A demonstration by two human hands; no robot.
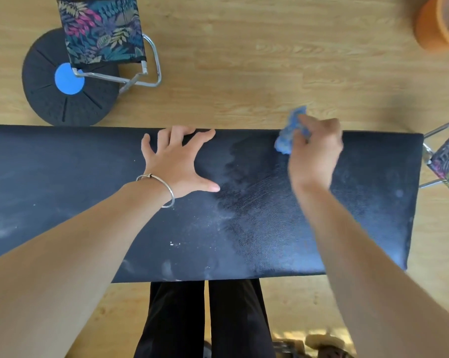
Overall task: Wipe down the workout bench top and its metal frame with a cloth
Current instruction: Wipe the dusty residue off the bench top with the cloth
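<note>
Centrally, two hands on one black bench top (89, 189): left hand (177, 164) spread flat, fingers at far edge; right hand (316, 156), blurred, clutching one blue cloth (286, 140) against that edge. Beyond, two leaf-print stools (102, 29), one black disc (50, 99), one orange pot (435, 24).

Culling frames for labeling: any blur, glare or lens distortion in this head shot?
Head view: right hand and the blue cloth it grips are motion-blurred; left hand, flat on the bench top, is sharp; soft sheen on its right part; bench edges bow from the wide lens; orange pot in the corner is soft.
</note>
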